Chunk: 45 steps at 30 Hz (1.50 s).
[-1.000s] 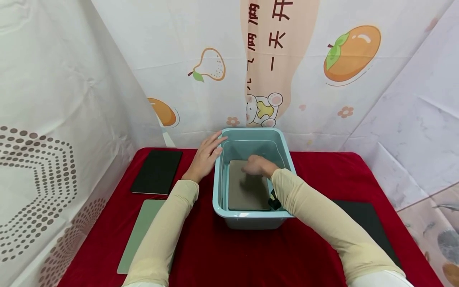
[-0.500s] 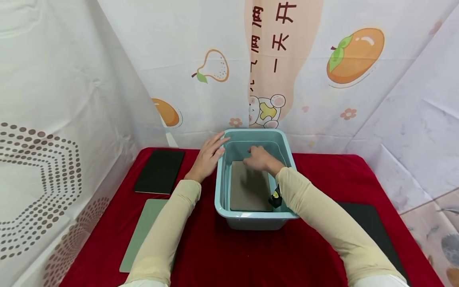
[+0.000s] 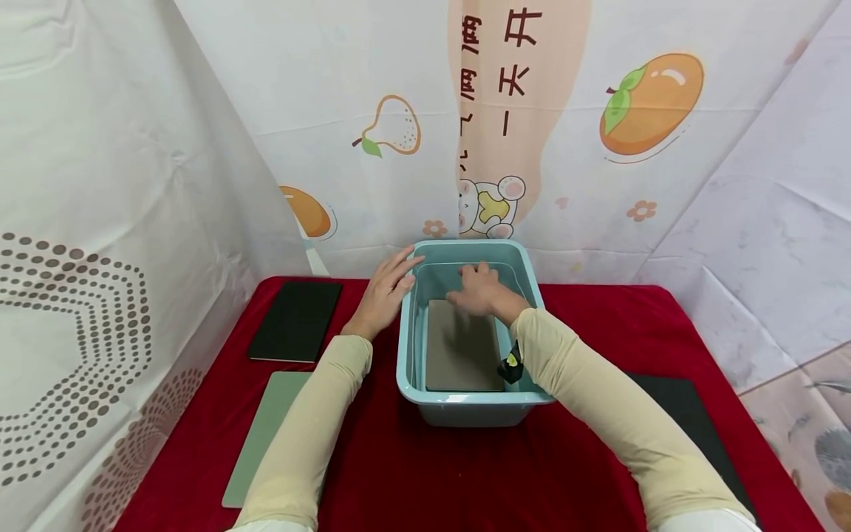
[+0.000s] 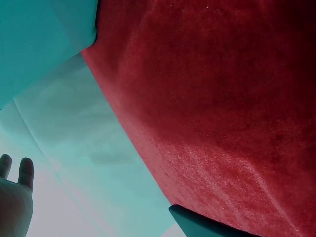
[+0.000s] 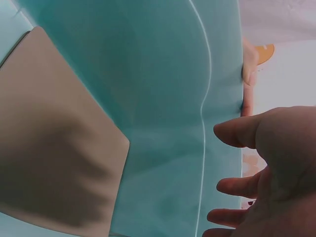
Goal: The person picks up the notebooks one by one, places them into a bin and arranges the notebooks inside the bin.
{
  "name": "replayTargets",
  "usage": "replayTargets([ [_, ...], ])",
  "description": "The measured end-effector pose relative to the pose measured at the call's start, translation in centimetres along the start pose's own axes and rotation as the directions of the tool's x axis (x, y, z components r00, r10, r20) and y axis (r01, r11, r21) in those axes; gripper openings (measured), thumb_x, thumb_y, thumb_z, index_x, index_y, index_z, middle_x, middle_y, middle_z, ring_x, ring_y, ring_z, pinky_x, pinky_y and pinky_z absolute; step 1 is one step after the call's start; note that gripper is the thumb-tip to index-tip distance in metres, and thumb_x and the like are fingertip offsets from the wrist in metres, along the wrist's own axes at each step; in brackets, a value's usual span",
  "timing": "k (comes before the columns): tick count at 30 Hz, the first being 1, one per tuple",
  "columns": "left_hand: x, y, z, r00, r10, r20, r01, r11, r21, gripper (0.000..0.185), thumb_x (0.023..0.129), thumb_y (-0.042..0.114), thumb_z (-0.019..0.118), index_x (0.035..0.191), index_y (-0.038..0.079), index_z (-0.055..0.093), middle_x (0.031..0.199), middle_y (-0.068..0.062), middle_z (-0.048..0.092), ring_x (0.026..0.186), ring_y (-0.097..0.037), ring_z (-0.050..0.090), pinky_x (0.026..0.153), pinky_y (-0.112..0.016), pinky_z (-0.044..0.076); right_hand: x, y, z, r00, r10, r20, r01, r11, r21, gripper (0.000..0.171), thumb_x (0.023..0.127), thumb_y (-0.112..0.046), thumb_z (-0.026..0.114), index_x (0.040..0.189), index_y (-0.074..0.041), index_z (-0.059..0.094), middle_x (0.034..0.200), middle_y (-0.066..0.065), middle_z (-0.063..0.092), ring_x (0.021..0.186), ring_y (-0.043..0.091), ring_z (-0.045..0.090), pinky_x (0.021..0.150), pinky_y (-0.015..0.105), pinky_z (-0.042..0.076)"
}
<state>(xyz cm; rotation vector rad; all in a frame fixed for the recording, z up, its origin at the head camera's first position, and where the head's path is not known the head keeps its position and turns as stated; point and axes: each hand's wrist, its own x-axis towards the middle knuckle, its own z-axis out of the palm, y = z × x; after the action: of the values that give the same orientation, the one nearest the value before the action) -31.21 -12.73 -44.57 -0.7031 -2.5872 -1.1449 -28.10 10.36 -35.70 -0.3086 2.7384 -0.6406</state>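
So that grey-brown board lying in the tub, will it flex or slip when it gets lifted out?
The board lies flat with straight edges, so it is probably stiff. It sits in what looks like water in the blue tub, so likely slippery and clinging to the bottom. It looks thin, so probably light. The right hand hovers open over its far end.

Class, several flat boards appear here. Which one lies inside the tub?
The grey-brown board. It alone lies on the tub floor, under the right hand; the others rest on the red cloth.

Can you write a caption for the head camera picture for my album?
Right hand hovers inside a blue tub over a grey board; left hand touches its rim.
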Motion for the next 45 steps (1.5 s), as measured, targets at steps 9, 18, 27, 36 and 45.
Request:
replayTargets([
  [9,0.2,0.0,0.0,1.0,0.01,0.002,-0.01,1.0,0.002,0.045,0.11,0.048,0.035,0.153,0.042,0.044,0.168,0.02,0.022,0.154,-0.019,0.024,0.123,-0.06,0.025,-0.9,-0.2,-1.0,0.999,-0.01,-0.035,0.01,1.0,-0.018,0.074,0.102,-0.042,0.056,0.158,-0.002,0.029,0.163,0.028,0.018,0.15,0.046,0.02,0.119,0.063,0.03],
  [18,-0.1,0.0,0.0,1.0,-0.015,0.002,0.015,1.0,-0.002,0.044,0.109,0.048,0.035,0.152,0.045,0.043,0.169,0.02,0.022,0.153,-0.019,0.025,0.123,-0.061,0.026,-1.6,-0.2,-1.9,0.999,0.0,-0.047,-0.002,0.999,-0.032,0.073,0.102,-0.039,0.057,0.158,-0.004,0.028,0.164,0.026,0.015,0.15,0.044,0.017,0.119,0.064,0.031],
  [27,0.0,-0.2,0.2,1.0,0.001,-0.009,-0.001,1.0,0.005,0.046,0.109,0.047,0.034,0.153,0.04,0.045,0.169,0.018,0.022,0.153,-0.02,0.027,0.123,-0.059,0.026,-2.4,0.1,-3.0,0.996,0.008,-0.087,-0.016,0.996,-0.086,0.074,0.101,-0.038,0.057,0.159,-0.003,0.026,0.166,0.026,0.012,0.153,0.045,0.012,0.123,0.062,0.026],
  [36,0.0,-0.1,0.1,1.0,0.007,-0.013,-0.007,1.0,-0.003,0.046,0.109,0.047,0.033,0.153,0.038,0.046,0.169,0.017,0.023,0.153,-0.02,0.026,0.123,-0.06,0.024,-2.9,0.6,-3.5,0.994,0.027,-0.108,-0.043,0.988,-0.145,0.086,0.101,-0.048,0.055,0.163,-0.004,0.014,0.168,0.025,0.005,0.155,0.045,0.005,0.126,0.065,0.013],
  [45,-0.1,-0.1,0.1,1.0,0.006,-0.016,-0.006,1.0,-0.003,0.046,0.109,0.05,0.033,0.152,0.04,0.045,0.168,0.02,0.022,0.153,-0.019,0.027,0.123,-0.059,0.025,-3.3,1.5,-4.1,0.996,0.011,-0.085,-0.023,0.989,-0.144,0.096,0.099,-0.06,0.051,0.165,-0.007,0.004,0.17,0.022,-0.001,0.156,0.045,0.0,0.125,0.067,0.007],
])
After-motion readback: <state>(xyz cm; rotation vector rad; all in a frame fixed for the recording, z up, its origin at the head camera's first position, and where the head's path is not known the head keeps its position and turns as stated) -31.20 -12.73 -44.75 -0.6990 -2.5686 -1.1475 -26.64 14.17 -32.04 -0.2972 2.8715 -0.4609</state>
